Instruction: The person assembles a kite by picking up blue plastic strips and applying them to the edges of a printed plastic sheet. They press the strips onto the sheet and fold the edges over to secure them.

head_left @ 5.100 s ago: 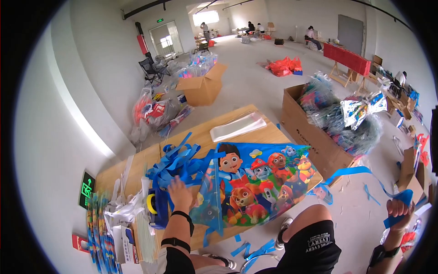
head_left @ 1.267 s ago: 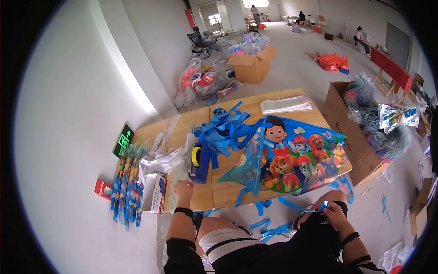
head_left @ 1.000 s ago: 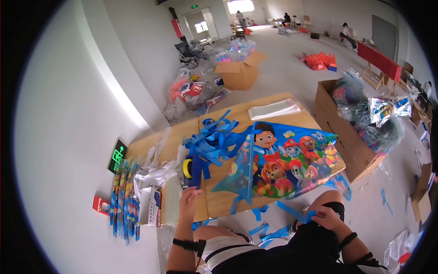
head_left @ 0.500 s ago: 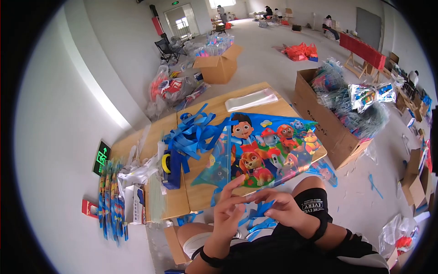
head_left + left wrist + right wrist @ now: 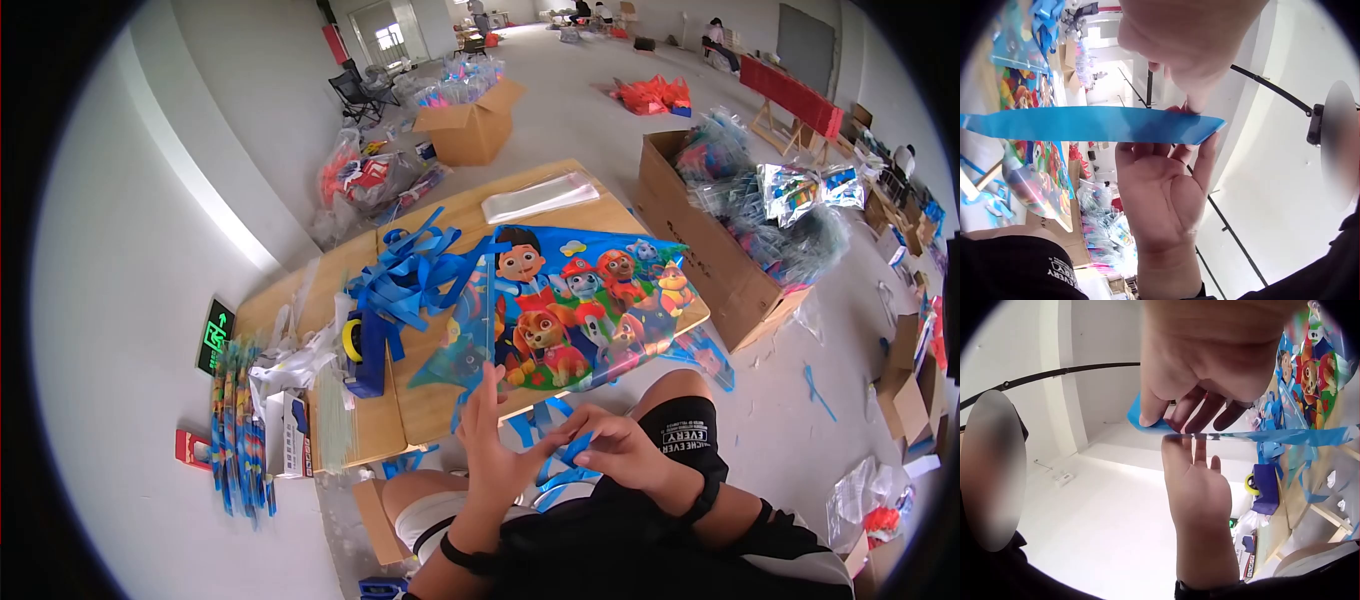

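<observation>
My right hand [image 5: 622, 452] pinches a blue ribbon [image 5: 576, 449] between thumb and fingers, above my lap at the table's near edge. Facing it, my left hand [image 5: 492, 452] has its index finger raised and its thumb stretched toward the ribbon. In the left wrist view the ribbon [image 5: 1085, 124] runs flat across to a folded end held by the right hand [image 5: 1163, 194], where a left fingertip touches it. The right wrist view shows the left hand [image 5: 1200, 500] below the ribbon [image 5: 1291, 437], fingers mostly straight. A cartoon-printed kite-shaped sheet [image 5: 590, 300] lies on the table.
A blue ribbon pile [image 5: 410, 275], a blue tape dispenser [image 5: 368, 358] and a clear plastic stack [image 5: 540, 197] are on the wooden table [image 5: 400, 415]. Beyond its right edge stands a full cardboard box [image 5: 700, 230]. Wrapped bundles [image 5: 240, 430] stand at the left.
The right hand came in from the far right with the ribbon, and the left hand left the table to meet it. Since half a second ago, the left index finger has risen from the right hand.
</observation>
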Motion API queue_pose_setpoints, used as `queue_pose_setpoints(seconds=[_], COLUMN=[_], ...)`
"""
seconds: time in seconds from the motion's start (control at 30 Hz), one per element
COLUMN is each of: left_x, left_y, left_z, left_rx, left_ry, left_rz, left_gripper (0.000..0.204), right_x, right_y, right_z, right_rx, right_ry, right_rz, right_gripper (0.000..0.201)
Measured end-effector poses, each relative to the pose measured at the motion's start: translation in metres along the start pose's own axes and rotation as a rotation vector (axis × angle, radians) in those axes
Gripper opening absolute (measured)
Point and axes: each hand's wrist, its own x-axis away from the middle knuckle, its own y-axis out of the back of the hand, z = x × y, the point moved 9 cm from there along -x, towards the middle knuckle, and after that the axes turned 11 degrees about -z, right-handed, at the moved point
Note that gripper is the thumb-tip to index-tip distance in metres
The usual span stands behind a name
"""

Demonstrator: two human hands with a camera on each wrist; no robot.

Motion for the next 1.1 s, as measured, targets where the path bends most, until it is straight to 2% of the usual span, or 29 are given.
queue_pose_setpoints(seconds=[0.03,0.07,0.13,0.17,0.23,0.27,0.3,0.33,0.37,0.4,0.43,0.47,0.5,0.53,0.57,0.6,0.63,0.67,0.7,0.73,0.77,0.8,0.83,0.9,0.93,1.0,1.03,1.1], left_x=[-0.002,-0.002,0.002,0.004,0.013,0.015,0.017,0.019,0.019,0.014,0.011,0.013,0.016,0.018,0.017,0.009,0.002,0.0,0.0,0.003,0.004,0.009,0.014,0.018,0.022,0.025,0.026,0.025], left_y=[-0.001,0.002,-0.009,-0.008,-0.014,-0.014,-0.013,-0.014,-0.012,-0.002,0.008,0.009,0.013,0.017,0.02,0.028,0.036,0.038,0.032,0.025,0.023,0.011,0.0,-0.005,-0.007,-0.008,-0.009,-0.008], left_z=[0.004,0.008,0.017,0.023,0.038,0.04,0.045,0.049,0.047,0.039,0.033,0.033,0.038,0.042,0.04,0.031,0.026,0.027,0.021,0.016,0.013,0.01,0.008,0.014,0.02,0.024,0.025,0.024], left_rx=[0.085,0.086,0.113,0.113,0.275,0.275,0.373,0.471,0.473,0.433,0.393,0.395,0.512,0.628,0.628,0.646,0.664,0.665,0.574,0.481,0.481,0.529,0.577,0.612,0.645,0.669,0.691,0.686], left_ry=[0.095,0.098,0.053,0.054,0.171,0.171,0.248,0.324,0.324,0.25,0.176,0.176,0.243,0.312,0.317,0.295,0.27,0.27,0.216,0.163,0.166,0.226,0.286,0.348,0.413,0.429,0.44,0.452], left_rz=[0.024,0.026,0.194,0.196,0.275,0.275,0.264,0.252,0.251,0.164,0.077,0.076,0.012,-0.053,-0.051,-0.083,-0.118,-0.119,0.001,0.121,0.122,0.215,0.308,0.301,0.291,0.278,0.263,0.267], left_gripper=[0.036,0.036,0.03,0.03,0.023,0.023,0.019,0.016,0.016,0.016,0.017,0.017,0.025,0.033,0.033,0.044,0.055,0.055,0.062,0.069,0.069,0.072,0.076,0.075,0.074,0.075,0.075,0.07], right_x=[-0.001,0.0,0.001,0.002,0.002,0.003,0.003,0.003,0.006,0.007,0.009,0.01,0.008,0.005,0.007,0.009,0.007,0.005,0.006,0.006,0.005,0.0,-0.002,-0.001,-0.001,0.003,0.004,0.007], right_y=[-0.003,-0.005,-0.005,-0.006,-0.005,-0.007,-0.008,-0.003,0.0,-0.002,-0.005,-0.009,-0.011,-0.001,0.01,0.013,0.018,0.019,0.018,0.011,0.003,-0.008,-0.011,-0.018,-0.018,-0.009,-0.008,-0.002], right_z=[0.005,0.008,0.008,0.008,0.005,0.004,0.004,-0.007,-0.019,-0.019,-0.022,-0.024,-0.023,-0.026,-0.028,-0.032,-0.031,-0.028,-0.026,-0.019,-0.013,0.004,0.011,0.007,0.005,-0.009,-0.015,-0.027], right_rx=[0.047,0.095,0.129,0.162,0.204,0.247,0.247,0.116,-0.016,-0.014,-0.264,-0.514,-0.512,-0.432,-0.352,-0.354,-0.18,-0.007,-0.006,0.228,0.46,0.613,0.613,0.768,0.768,0.502,0.503,0.274], right_ry=[0.023,0.048,0.059,0.071,0.085,0.1,0.1,-0.078,-0.255,-0.255,-0.337,-0.416,-0.416,-0.411,-0.405,-0.405,-0.335,-0.264,-0.267,-0.233,-0.196,-0.042,-0.041,-0.144,-0.146,-0.272,-0.27,-0.33], right_rz=[0.018,0.038,0.05,0.063,0.085,0.108,0.108,0.043,-0.022,-0.023,-0.05,-0.078,-0.078,-0.219,-0.363,-0.367,-0.309,-0.248,-0.249,-0.164,-0.077,-0.025,-0.027,0.046,0.042,-0.07,-0.077,-0.153], right_gripper=[0.017,0.016,0.017,0.018,0.018,0.018,0.018,0.015,0.013,0.013,0.015,0.016,0.016,0.017,0.017,0.017,0.015,0.014,0.014,0.013,0.013,0.014,0.014,0.013,0.013,0.013,0.013,0.013])
